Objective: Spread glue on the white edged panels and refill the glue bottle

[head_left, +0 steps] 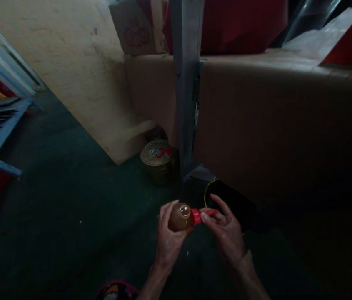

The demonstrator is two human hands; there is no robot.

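1. While the left hand [168, 239] is clenching its fingers round the body of the amber bottle [178, 218], the neck is sitting clear and the open mouth is facing up at the camera.
2. Right hand [225, 233] fingers are pinching the red cap [196, 216] by its rim, just beside the mouth; probably for fine control.
3. Both hands are hovering above the floor [69, 216].
4. Counting: one bottle, one loose cap, two hands.
5. One round tin [159, 160] is resting on the floor against the metal post [186, 83], well apart.
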